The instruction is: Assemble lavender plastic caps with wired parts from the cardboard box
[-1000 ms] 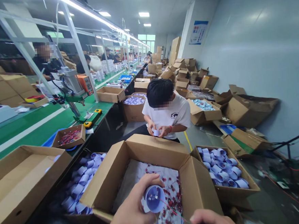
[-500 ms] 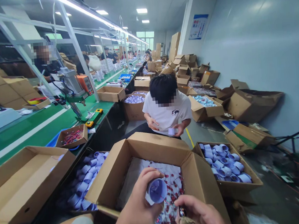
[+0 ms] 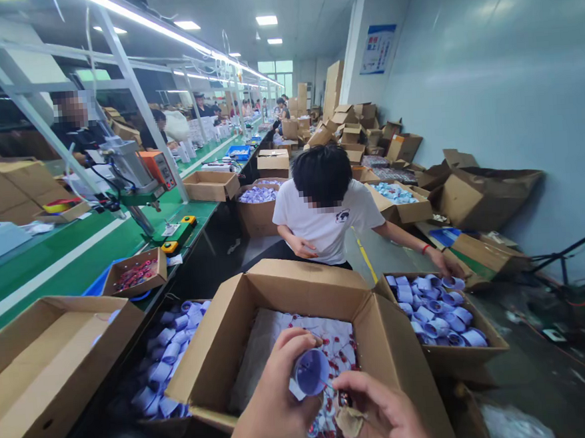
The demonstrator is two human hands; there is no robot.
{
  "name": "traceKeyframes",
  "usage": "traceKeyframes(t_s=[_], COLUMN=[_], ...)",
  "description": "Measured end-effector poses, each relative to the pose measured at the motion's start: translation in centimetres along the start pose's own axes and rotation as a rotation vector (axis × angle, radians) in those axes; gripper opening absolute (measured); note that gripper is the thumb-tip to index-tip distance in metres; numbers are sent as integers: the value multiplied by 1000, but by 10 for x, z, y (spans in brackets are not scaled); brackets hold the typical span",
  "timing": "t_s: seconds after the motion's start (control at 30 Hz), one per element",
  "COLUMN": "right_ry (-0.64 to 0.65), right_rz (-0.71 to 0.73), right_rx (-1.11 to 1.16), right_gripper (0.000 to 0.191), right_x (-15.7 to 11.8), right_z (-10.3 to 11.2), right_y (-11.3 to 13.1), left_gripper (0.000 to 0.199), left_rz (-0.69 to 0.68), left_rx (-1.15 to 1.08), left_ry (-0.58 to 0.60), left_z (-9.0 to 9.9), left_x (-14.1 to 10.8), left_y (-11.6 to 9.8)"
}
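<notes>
A worker's left hand [image 3: 279,393] wraps around a pale-lavender plastic cup [image 3: 312,371] above a brown cardboard box [image 3: 303,298], while the right hand [image 3: 389,412] pinches a small, shiny dark-red part [image 3: 343,398] and a crumpled tan scrap [image 3: 350,422]. The hands are near each other but apart. With the part outside the cup, work on this piece appears unfinished; more red wired parts [image 3: 346,358] lie below. Whether the lavender cups heaped at right [image 3: 436,312] are finished, I cannot tell. The held cup looks round and smooth-walled, tilted, its mouth facing the worker.
</notes>
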State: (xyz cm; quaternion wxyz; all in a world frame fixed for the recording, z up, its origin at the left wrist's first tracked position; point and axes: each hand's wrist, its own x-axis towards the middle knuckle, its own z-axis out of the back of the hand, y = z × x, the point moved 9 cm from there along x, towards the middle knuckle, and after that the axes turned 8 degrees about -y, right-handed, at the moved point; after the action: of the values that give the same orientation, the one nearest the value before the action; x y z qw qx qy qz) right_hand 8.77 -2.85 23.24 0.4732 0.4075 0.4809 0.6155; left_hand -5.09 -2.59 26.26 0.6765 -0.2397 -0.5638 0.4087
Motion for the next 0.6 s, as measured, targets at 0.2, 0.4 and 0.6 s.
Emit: traceKeyframes(t_s=[0.2,0.4,0.6], right_ry=[-134,-179,-127], right_rz=[448,575,440], right_rx=[-365,-534,-634], right_gripper=[34,42,43], right_x=[4,1,9], right_z=[6,4,2], right_y=[36,54,56], left_gripper=[67,63,60], left_rz=[9,123,137], left_rx=[48,54,-54], left_ry=[139,292,451], left_z=[-12,-21,-31], left_x=[3,6,13], left_y=[-10,-6,-14])
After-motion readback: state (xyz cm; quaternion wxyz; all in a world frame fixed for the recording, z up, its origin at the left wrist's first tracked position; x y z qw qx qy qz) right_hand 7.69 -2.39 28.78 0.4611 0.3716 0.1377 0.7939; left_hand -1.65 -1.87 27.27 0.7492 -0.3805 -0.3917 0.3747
